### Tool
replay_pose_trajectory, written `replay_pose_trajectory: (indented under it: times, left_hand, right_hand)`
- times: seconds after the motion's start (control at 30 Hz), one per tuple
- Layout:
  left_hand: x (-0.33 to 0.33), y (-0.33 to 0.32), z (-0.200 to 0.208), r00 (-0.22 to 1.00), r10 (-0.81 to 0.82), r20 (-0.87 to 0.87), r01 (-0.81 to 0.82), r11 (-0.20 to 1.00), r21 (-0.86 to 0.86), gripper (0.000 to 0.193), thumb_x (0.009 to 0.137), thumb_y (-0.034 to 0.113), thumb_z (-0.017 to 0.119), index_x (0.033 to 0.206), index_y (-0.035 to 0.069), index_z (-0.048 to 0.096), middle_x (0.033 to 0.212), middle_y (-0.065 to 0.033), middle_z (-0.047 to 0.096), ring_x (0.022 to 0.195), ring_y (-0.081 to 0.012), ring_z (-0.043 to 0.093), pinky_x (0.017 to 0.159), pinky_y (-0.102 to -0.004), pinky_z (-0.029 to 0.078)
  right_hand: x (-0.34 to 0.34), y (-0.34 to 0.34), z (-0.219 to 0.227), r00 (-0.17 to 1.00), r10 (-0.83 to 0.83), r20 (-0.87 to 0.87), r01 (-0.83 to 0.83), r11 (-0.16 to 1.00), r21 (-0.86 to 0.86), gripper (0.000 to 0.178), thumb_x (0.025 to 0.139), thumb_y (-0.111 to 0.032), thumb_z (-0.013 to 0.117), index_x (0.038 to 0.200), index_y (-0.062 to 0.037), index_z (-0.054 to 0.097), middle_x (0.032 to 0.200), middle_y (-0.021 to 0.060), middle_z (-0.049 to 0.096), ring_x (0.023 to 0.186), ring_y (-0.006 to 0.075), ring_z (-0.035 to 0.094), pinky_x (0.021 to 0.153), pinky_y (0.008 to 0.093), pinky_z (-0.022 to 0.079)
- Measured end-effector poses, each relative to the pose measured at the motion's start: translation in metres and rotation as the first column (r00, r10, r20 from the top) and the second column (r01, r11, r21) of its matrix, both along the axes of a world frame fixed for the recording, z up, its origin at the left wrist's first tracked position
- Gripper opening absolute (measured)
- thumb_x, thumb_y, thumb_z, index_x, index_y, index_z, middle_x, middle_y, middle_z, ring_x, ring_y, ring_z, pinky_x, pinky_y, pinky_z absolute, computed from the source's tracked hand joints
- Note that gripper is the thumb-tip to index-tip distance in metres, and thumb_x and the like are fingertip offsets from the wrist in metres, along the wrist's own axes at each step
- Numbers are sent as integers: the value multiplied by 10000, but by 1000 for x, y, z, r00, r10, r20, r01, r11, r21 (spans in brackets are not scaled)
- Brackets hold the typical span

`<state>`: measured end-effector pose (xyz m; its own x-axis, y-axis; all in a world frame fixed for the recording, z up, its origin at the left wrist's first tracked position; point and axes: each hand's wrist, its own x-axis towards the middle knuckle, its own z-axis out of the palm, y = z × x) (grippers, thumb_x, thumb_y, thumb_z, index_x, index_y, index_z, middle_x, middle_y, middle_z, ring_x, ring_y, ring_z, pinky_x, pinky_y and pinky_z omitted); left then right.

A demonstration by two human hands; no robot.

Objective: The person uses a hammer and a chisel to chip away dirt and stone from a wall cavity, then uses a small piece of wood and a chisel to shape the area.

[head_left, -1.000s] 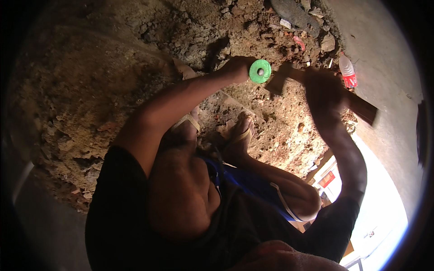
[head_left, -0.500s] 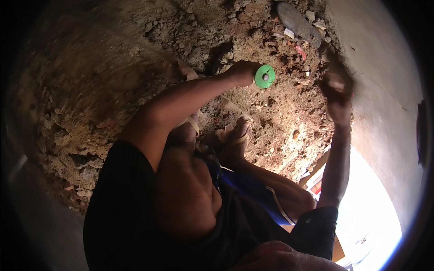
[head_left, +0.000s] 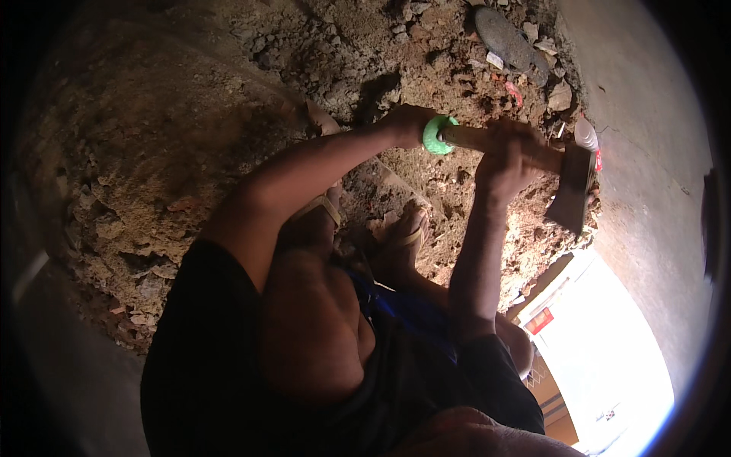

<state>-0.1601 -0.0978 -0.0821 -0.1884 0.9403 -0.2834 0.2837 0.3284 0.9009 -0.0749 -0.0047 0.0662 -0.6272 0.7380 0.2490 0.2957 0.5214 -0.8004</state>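
Observation:
My left hand (head_left: pixel 411 126) is closed round a chisel, just left of its round green hand guard (head_left: pixel 439 135). The chisel's shaft and tip are hidden by the hand. My right hand (head_left: pixel 509 161) grips the wooden handle of a hammer (head_left: pixel 572 190). Its heavy, dark metal head flares at the lower end and lies out to the right, by the wall. From the grip, the handle runs left, its end overlapping the guard in view; whether they touch I cannot tell.
Broken, rubbly earth (head_left: pixel 472 190) surrounds my sandalled feet (head_left: pixel 403 228). A flat grey stone (head_left: pixel 506 42) lies at the far right, near a plastic cup (head_left: pixel 585 133) by the plastered wall (head_left: pixel 647 152). Bright light fills an opening (head_left: pixel 609 343) at lower right.
My right hand has swung left from near the wall toward the green guard, bringing the hammer into clear view. The guard has tilted; my left hand has hardly moved.

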Motion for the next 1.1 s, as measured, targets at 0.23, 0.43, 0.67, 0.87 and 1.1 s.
replay_pose_trajectory:
  times: [0.23, 0.43, 0.67, 0.87, 1.1]
  left_hand:
    - [5, -14, -36, 971, 239, -10, -224, 922, 315, 425, 794, 322, 774, 1143, 127, 631, 1084, -111, 697, 1002, -278, 679, 871, -391, 550]
    - [-6, -18, -32, 979, 200, -44, -191, 969, 154, 347, 843, 134, 690, 1182, 111, 619, 1139, -137, 677, 1051, -297, 658, 894, -385, 540]
    - [17, 6, -41, 991, 58, -118, -57, 998, 15, 530, 938, 540, 552, 1177, 70, 610, 1103, -146, 678, 1013, -277, 657, 892, -378, 513]
    - [2, -18, -38, 952, 300, -57, -273, 921, 278, 285, 828, 200, 673, 1098, 126, 618, 1042, -117, 693, 994, -318, 666, 831, -446, 535]
    - [16, -11, -26, 966, 257, 38, -259, 946, 196, 247, 819, 203, 676, 1034, 87, 643, 1009, -145, 686, 996, -314, 659, 856, -415, 526]
  right_hand:
    - [-29, 51, 166, 848, 311, -428, -440, 865, -243, 362, 960, -235, 563, 1284, -75, 538, 936, 111, 668, 794, 216, 662, 615, 391, 541]
    - [12, 28, 107, 983, -63, 173, -18, 901, 433, 389, 967, -266, 517, 1272, -26, 516, 903, 156, 652, 816, 269, 648, 739, 425, 532]
    - [45, -16, 3, 707, 335, 623, -239, 942, -236, 216, 878, -20, 623, 1091, 14, 620, 844, 90, 689, 666, 121, 645, 543, 265, 546]
    - [9, -35, 83, 958, 168, -231, -205, 968, -147, 171, 890, -85, 606, 1009, 37, 595, 796, 119, 647, 776, 195, 638, 675, 286, 528]
    - [105, -16, -68, 729, 338, 595, -322, 937, -138, 330, 852, -81, 641, 1163, 21, 597, 884, 182, 686, 728, 266, 678, 633, 371, 566]
